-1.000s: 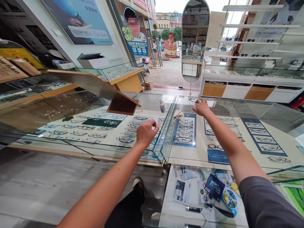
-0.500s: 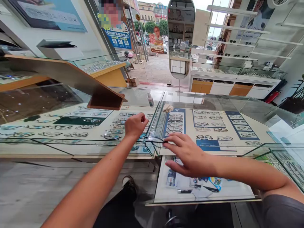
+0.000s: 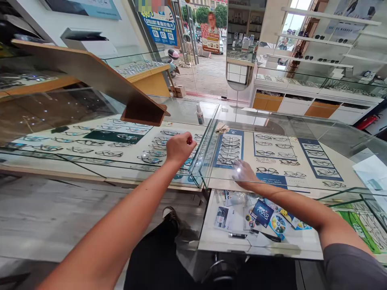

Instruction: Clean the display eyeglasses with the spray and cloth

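The right hand (image 3: 244, 175) reaches into the glass-sided bench (image 3: 222, 180), where it shows through the glass, its fingertips at the near right corner of a blue panel (image 3: 242, 139). Glare lies over this hand, so I cannot tell whether its grip is spread or pinching something. A stack of eyeglass frames (image 3: 230, 147) lies on the panel, just beyond the fingers, and a dark-rimmed pair (image 3: 267, 170) lies just to their right. The left hand (image 3: 180, 148) is over the left section of the bench, its grip curled into a loose fist with the fingers pressed together. A folded cloth (image 3: 222, 128) lies near the panel's far end, with a spray bottle (image 3: 200, 114) farther left. Below the right forearm, a dark blue card (image 3: 262, 212) and other cards lie on a white surface (image 3: 208, 241).
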Tool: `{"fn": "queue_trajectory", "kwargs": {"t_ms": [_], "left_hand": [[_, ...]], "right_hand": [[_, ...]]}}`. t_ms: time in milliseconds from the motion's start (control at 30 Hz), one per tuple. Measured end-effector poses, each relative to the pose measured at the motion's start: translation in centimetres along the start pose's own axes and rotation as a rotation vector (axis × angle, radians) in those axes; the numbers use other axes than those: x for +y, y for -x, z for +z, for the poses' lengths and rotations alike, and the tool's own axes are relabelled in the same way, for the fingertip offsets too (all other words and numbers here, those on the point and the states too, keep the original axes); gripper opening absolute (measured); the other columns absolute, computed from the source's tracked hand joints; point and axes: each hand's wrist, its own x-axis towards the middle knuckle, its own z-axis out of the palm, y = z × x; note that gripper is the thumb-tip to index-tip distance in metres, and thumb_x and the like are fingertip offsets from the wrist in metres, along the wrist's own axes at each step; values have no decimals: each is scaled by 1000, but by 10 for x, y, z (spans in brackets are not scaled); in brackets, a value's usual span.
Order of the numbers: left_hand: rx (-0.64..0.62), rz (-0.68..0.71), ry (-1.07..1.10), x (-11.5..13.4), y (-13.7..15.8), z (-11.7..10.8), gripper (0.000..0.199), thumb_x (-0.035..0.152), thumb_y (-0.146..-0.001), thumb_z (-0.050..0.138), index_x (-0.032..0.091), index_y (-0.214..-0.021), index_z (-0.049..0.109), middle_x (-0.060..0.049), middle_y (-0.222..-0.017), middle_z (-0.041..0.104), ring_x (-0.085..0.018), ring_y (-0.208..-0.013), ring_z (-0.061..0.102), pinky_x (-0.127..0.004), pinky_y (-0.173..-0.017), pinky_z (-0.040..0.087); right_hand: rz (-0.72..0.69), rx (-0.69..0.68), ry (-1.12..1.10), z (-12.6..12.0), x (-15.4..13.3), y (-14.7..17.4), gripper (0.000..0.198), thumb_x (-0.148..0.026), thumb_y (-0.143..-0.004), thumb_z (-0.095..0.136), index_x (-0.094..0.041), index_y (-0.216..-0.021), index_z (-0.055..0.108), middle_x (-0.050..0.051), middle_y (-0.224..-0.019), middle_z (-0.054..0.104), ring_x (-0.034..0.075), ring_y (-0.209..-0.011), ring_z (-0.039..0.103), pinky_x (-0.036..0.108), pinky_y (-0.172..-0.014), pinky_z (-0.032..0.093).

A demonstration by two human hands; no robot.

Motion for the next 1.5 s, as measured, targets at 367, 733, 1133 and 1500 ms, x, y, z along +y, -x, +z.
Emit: {"fn": "queue_trajectory", "kwargs": {"t_ms": [367, 733, 1133, 1500], "left_hand": [[-34, -26, 47, 1, 8, -9, 11, 27, -85, 59, 22, -74, 59, -6, -78, 71, -24, -78, 66, -33, -65, 38], [-62, -40, 54, 0, 14, -18, 13, 25, -83, 58, 23, -72, 52, -3, -77, 65, -21, -76, 61, -32, -67, 40], [-65, -65, 60, 4, 13, -21, 14, 25, -82, 59, 23, -71, 51, -3, -75, 65, -20, -74, 61, -32, -66, 40], [-56, -39, 76, 0, 11, -15, 14, 25, -83, 60, 23, -71, 52, -3, -75, 66, -21, -74, 61, -32, -65, 40]], "right_hand": [[222, 182, 110, 10, 91, -159, 60, -43, -109, 37, -4, -150, 58, 24, -159, 55, 42, -158, 32, 57, -128, 25], [196, 92, 72, 37, 123, -213, 65, -52, -110, 30, -10, -140, 70, 21, -153, 61, 44, -156, 34, 62, -130, 19], [229, -46, 56, 37, 115, -215, 73, -57, -110, 28, -7, -149, 64, 21, -165, 52, 41, -160, 30, 62, -134, 15], [259, 56, -25, 30, 113, -212, 63, -57, -109, 35, -15, -137, 72, 20, -157, 60, 41, -152, 44, 63, -127, 27]]}}
